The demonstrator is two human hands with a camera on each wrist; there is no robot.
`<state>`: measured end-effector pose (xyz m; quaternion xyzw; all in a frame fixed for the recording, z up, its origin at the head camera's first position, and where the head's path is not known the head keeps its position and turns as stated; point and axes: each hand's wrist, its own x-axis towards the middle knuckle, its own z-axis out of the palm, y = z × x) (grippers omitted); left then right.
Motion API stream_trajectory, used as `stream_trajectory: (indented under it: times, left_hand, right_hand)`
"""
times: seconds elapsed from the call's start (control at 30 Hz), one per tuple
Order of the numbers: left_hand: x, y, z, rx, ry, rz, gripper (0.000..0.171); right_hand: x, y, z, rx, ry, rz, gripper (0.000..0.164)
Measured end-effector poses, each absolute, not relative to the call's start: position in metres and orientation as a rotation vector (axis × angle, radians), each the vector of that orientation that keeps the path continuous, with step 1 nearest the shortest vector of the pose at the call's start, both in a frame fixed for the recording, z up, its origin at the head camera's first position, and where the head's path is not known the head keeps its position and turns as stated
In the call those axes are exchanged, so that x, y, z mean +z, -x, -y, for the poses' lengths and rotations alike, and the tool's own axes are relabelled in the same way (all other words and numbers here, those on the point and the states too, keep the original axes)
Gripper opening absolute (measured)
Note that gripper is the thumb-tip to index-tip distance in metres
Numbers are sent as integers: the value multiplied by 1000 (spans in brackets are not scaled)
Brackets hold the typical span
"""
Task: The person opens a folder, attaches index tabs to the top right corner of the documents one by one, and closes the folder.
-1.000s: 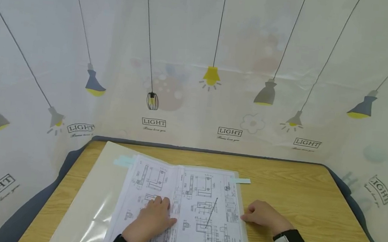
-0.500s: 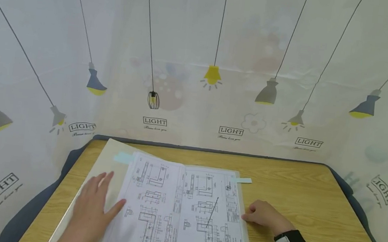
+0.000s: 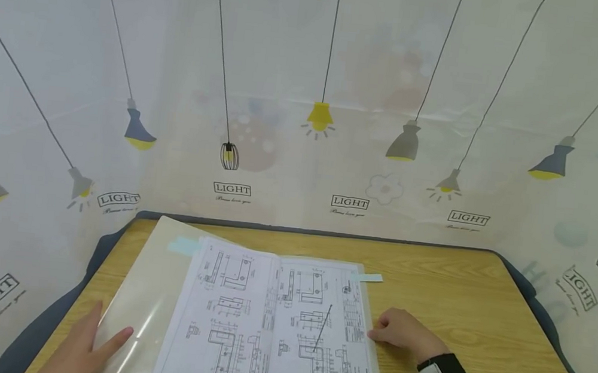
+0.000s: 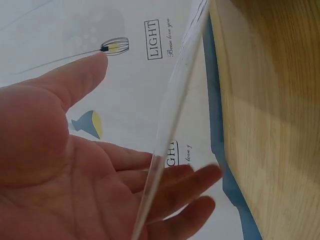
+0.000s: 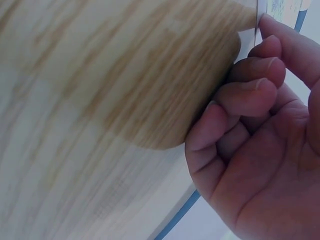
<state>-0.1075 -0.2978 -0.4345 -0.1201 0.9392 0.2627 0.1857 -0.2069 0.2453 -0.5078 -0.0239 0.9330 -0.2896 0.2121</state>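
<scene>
A document folder (image 3: 151, 283) with a cream, glossy left side lies open on the table. Sheets of technical drawings (image 3: 251, 290) cover its middle and right, with a thin dark line slanting across the right page. My left hand (image 3: 84, 340) is at the folder's lower left edge, thumb spread from the fingers. In the left wrist view, the edge of a clear sheet (image 4: 167, 125) passes in front of those extended fingers. My right hand (image 3: 404, 329) pinches the right edge of the folder, its other fingers curled against the tabletop.
Pale blue tabs (image 3: 371, 278) stick out at the upper left and right of the pages. The wood-grain table (image 3: 456, 292) has a dark blue border (image 3: 100, 251), and a printed lamp-pattern cloth (image 3: 289, 59) rises behind it.
My left hand has moved from the left drawing page across the cream side to the folder's left edge. My right hand has stayed at the right edge; the view has shifted slightly.
</scene>
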Motion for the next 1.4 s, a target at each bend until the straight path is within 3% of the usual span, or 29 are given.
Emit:
stream_trajectory:
  times: [0.47,0.73,0.83,0.9,0.97,1.4]
  left_hand:
    - [-428,96,302,1068,406,-2479,90]
    - [-397,98,297,1130,430,-2314,103]
    - [-390,94,295,1240,276,-2327,86]
    - [-388,91,294,1357,52,-2333,69]
    - [-385,93,291,1463,-146,-2296,62]
    - [-380,102,232,1758,-744,-2130,76]
  right_hand:
    - [-510,208,-245,-800,50,-2592,29]
    - [-508,207,-245,-788,54,-2594,29]
    - [-507,207,-245,-782,58,-2593,29]
    - [-508,207,-245,-780,51,-2592,29]
    - [-508,208,-245,-782,41,-2592,29]
    - [-508,206,-244,-775,19,-2601,29]
